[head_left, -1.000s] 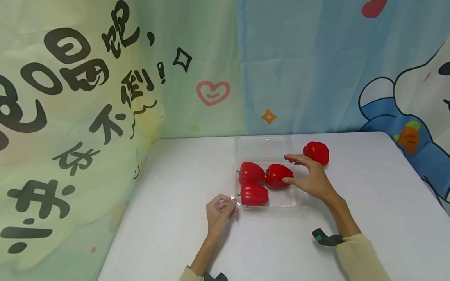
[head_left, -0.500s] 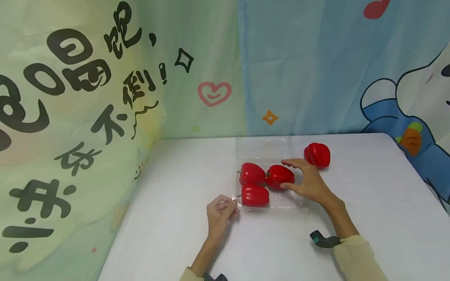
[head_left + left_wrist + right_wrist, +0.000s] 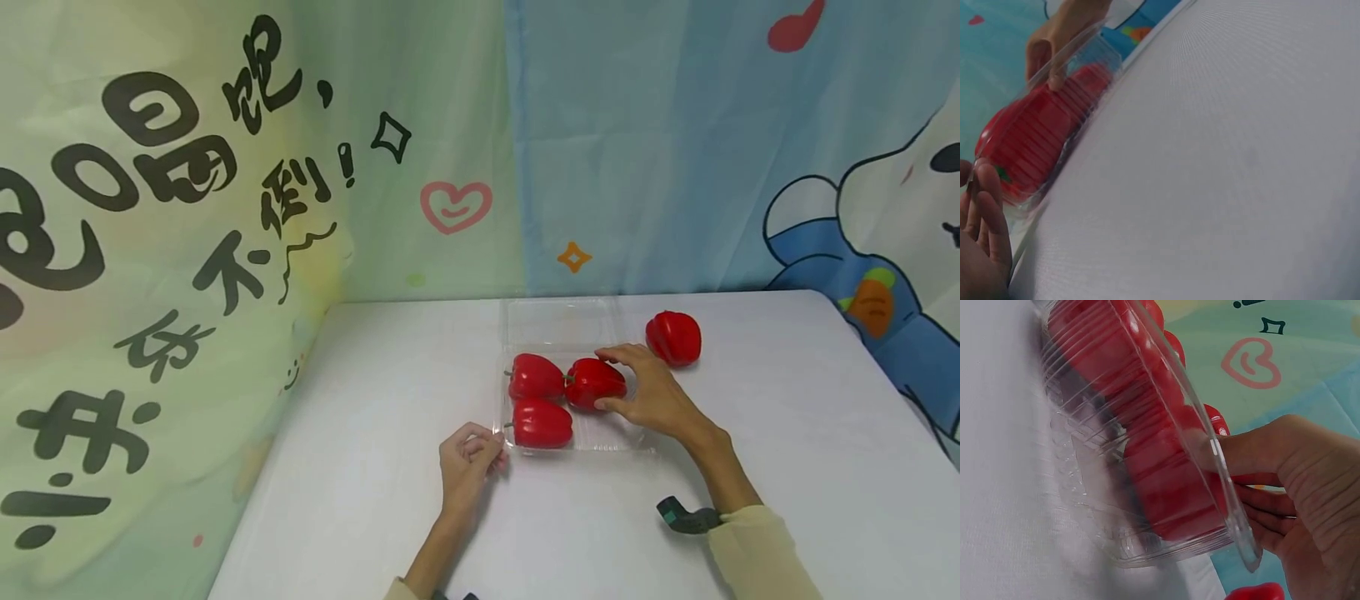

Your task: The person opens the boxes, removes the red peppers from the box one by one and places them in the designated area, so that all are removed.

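A clear plastic clamshell box [image 3: 611, 435] lies with its lid [image 3: 558, 322] folded back. Three red bell peppers are inside: one at back left [image 3: 535, 377], one at front left [image 3: 542, 423] and one at back right [image 3: 592, 383]. My right hand [image 3: 658, 398] grips the back right bell pepper, thumb on its near side and fingers on its far side. In the right wrist view, the thumb shows behind the clear wall against that pepper [image 3: 1169, 494]. My left hand [image 3: 467, 467] pinches the box's front left corner; its fingertips meet the rim in the left wrist view.
Another red bell pepper [image 3: 674, 338] sits on the white table [image 3: 390, 383], behind my right hand and outside the box. A printed cloth backdrop [image 3: 442, 100] hangs along the table's back and left edges.
My right hand has moved slightly left and toward me, its thumb and fingers closing in on the back right bell pepper. My left hand stays at the box's corner.
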A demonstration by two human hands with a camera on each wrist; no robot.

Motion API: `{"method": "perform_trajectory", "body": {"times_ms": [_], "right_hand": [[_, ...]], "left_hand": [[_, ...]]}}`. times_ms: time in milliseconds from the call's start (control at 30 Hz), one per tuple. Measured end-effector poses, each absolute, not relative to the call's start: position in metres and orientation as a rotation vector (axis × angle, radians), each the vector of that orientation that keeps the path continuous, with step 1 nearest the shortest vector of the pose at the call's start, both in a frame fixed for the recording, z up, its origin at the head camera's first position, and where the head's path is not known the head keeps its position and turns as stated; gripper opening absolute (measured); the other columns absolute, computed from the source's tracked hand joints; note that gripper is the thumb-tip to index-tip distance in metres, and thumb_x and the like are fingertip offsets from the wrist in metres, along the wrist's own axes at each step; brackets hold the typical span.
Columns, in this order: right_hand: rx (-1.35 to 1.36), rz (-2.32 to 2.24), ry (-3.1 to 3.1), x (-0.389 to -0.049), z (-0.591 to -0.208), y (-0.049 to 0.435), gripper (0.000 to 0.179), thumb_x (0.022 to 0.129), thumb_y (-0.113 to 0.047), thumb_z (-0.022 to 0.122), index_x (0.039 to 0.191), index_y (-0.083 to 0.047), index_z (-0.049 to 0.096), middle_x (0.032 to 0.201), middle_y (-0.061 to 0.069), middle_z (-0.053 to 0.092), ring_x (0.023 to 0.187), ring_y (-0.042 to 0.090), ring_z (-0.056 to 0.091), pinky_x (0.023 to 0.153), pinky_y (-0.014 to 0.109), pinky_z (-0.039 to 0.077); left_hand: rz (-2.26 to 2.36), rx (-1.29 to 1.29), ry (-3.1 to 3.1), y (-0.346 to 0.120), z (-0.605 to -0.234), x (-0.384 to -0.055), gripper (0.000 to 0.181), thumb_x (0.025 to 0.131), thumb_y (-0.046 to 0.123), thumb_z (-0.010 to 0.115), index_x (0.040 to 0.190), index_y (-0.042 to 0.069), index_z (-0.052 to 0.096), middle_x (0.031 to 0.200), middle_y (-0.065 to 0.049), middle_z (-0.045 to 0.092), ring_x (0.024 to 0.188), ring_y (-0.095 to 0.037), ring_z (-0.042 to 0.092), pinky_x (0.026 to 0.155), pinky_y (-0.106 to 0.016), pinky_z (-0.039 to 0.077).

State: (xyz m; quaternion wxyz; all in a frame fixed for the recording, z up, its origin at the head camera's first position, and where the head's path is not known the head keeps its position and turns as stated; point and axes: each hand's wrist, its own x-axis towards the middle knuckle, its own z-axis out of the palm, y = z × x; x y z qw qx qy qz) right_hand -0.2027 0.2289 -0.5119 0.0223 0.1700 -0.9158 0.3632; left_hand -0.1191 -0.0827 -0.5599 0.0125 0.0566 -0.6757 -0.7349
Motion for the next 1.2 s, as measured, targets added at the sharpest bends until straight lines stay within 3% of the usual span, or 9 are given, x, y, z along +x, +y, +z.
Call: {"method": "perform_trajectory", "body": {"times_ms": [267, 600, 933, 1200], "right_hand": [[0.540, 1.103, -2.850, -0.2023, -0.5093, 0.2263, 0.085, 0.079, -0.018, 0.096, 0.153, -0.007, 0.057, 0.152, 0.022, 0.062, 0.144, 0.045, 0.052, 0.113, 0.074, 0.048], [0.588, 1.079, -2.844, -0.2002, -0.5072, 0.2261, 0.083, 0.077, -0.018, 0.097, 0.150, -0.005, 0.060, 0.144, 0.022, 0.064, 0.138, 0.043, 0.054, 0.108, 0.070, 0.055], [0.644, 1.029, -2.869, -0.2045, -0.5046, 0.2265, 0.080, 0.075, -0.019, 0.097, 0.146, -0.005, 0.063, 0.141, 0.021, 0.065, 0.134, 0.042, 0.056, 0.104, 0.066, 0.059], [0.642, 1.050, -2.891, -0.2014, -0.5021, 0.2280, 0.086, 0.072, -0.016, 0.098, 0.146, -0.006, 0.056, 0.145, 0.020, 0.063, 0.138, 0.041, 0.055, 0.106, 0.065, 0.058]], "left_hand": [[-2.291, 0.179, -2.099, -0.0836, -0.5611, -0.1180, 0.012, 0.100, 0.009, 0.074, 0.095, 0.001, 0.068, 0.076, -0.012, 0.078, 0.062, -0.012, 0.069, 0.058, -0.018, 0.048], [-2.274, 0.168, -2.122, -0.0833, -0.5665, -0.1172, 0.012, 0.101, 0.008, 0.073, 0.096, -0.002, 0.067, 0.080, -0.026, 0.077, 0.061, -0.011, 0.070, 0.059, -0.018, 0.050], [-2.283, 0.162, -2.099, -0.0824, -0.5621, -0.1189, 0.009, 0.100, 0.006, 0.073, 0.095, 0.000, 0.068, 0.075, -0.013, 0.077, 0.060, -0.010, 0.069, 0.058, -0.018, 0.049], [-2.310, 0.177, -2.079, -0.0819, -0.5621, -0.1176, 0.009, 0.101, 0.006, 0.073, 0.095, 0.001, 0.067, 0.075, -0.011, 0.077, 0.061, -0.011, 0.069, 0.057, -0.018, 0.050]]}}
